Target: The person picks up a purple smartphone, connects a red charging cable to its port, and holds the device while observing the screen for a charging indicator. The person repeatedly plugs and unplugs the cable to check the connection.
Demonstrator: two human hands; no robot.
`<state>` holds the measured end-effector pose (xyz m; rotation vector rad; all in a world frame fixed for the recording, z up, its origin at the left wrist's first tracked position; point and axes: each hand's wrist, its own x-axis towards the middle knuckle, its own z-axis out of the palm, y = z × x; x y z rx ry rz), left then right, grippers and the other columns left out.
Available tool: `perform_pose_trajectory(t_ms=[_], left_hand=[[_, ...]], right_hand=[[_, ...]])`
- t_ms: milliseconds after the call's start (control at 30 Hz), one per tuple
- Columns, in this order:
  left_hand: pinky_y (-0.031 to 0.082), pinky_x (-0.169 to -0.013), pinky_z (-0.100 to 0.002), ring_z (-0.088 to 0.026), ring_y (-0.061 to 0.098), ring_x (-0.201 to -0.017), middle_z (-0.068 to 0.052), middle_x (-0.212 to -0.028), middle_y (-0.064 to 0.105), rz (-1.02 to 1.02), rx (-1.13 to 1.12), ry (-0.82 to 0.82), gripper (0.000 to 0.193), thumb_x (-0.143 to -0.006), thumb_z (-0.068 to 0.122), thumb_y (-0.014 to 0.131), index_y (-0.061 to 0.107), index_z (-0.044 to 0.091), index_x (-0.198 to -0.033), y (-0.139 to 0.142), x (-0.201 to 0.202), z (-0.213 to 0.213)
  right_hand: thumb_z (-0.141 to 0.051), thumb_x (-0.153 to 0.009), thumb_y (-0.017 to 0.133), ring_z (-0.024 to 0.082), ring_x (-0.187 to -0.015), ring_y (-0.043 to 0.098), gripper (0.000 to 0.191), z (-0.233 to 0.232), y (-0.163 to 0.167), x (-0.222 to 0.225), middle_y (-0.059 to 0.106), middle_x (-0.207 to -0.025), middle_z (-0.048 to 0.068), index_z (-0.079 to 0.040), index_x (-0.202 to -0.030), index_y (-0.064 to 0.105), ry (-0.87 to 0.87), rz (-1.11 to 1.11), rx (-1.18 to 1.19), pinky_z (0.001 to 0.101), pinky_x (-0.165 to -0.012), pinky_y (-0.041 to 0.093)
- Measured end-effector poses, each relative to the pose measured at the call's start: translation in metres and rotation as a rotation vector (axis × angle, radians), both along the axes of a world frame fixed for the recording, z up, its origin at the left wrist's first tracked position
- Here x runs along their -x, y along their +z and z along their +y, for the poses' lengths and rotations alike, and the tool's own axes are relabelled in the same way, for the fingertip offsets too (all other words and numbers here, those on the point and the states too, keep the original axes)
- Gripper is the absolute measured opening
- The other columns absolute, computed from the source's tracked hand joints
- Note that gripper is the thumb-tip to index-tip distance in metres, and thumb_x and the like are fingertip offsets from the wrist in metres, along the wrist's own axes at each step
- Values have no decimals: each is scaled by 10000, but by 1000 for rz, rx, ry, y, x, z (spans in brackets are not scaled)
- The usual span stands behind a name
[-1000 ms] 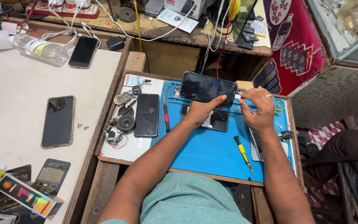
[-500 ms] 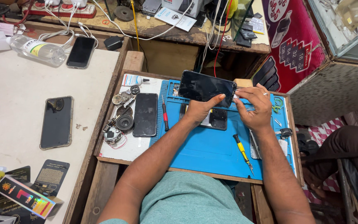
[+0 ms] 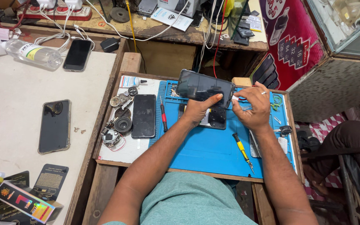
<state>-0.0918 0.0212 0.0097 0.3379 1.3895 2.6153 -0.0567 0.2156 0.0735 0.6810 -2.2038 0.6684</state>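
Little has moved since a second ago: both hands stay over the blue mat, and the lifted screen tilts a touch higher at its left end. The left hand grasps this dark screen by its lower edge, thumb pressed on the glass, holding it raised above the phone body that lies on the mat. The right hand is closed around a small white tool whose tip meets the screen's right end; a ring sits on one finger. Just below the right wrist lies a yellow screwdriver, apart from both hands. Left of the mat, a black phone rests face down beside a red screwdriver and a heap of small parts.
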Motion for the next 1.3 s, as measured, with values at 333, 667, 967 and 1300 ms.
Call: perform_pose_trajectory(t_ms=[333,667,967,1300], left_hand=[[579,-895,-317,-166,685,-1006,-70,-1079,717,-29,-28,6,370,-840,197,858,686,34,-1125,-2,5,2],[583,-884,-303,-154,691,-999,-62,-1077,728,12,11,11,356,-850,196,857,696,33,-1123,-1,5,-1],[572,-853,-270,-109,687,-957,-29,-1063,745,117,134,-13,308,-857,196,853,736,40,-1096,1,6,-11],[568,-860,-274,-95,662,-969,-10,-1084,720,223,161,31,351,-865,191,852,710,31,-1143,-1,9,-13]], right_hand=[[-210,-908,805,214,-1013,678,165,1,2,-1,735,-1031,38,-119,-1038,761,-25,37,-44,493,-1124,432],[-173,-896,852,184,-966,696,184,12,-3,4,737,-984,37,-110,-1049,771,0,11,-5,457,-1130,479],[-151,-891,847,168,-898,699,135,6,-3,-2,742,-908,25,-106,-998,778,21,-4,-24,469,-1113,475],[-100,-881,835,203,-899,695,127,-3,-3,1,731,-917,47,-88,-985,763,17,35,2,467,-1114,481]])
